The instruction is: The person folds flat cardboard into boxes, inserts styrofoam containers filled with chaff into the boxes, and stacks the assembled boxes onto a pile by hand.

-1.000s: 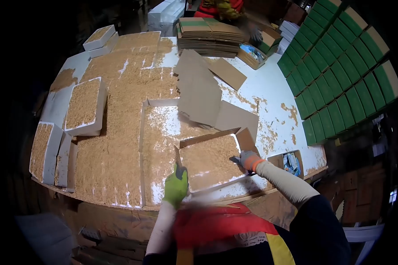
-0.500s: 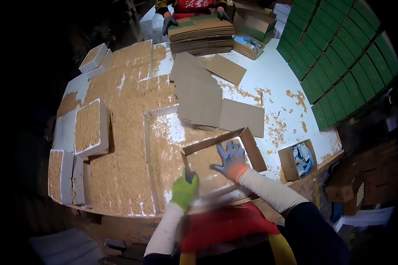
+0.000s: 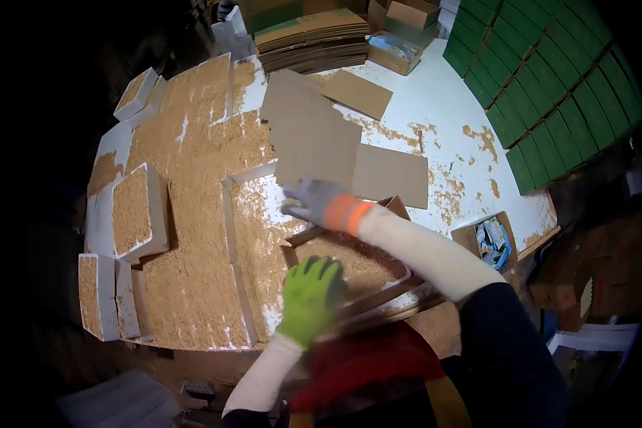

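Observation:
My left hand point(image 3: 310, 294), in a green glove, has its fingers stretched out over the near-left side of an open cardboard box point(image 3: 369, 302). Brown crumbly material lies inside that box. My right hand point(image 3: 315, 202), in a grey glove with an orange cuff, reaches across the box, beyond its far-left corner. Its fingers are slightly blurred and spread, with nothing visible in them. Just past that hand lies a large flat cardboard sheet point(image 3: 310, 132), and a smaller cardboard piece point(image 3: 392, 175) rests to the right of it. My right forearm covers part of the box.
Brown crumbs coat the left of the white table point(image 3: 399, 128). White foam boxes point(image 3: 141, 210) stand at the left. Folded cardboard point(image 3: 314, 43) is stacked at the back. Green boxes point(image 3: 549, 85) rise at the right. A small carton of packets point(image 3: 488, 242) sits near the right edge.
My right hand has moved from inside the box up and left, past its far rim. My left hand has let go of the box's left side and opened. The co-worker's hands have left the cardboard stack.

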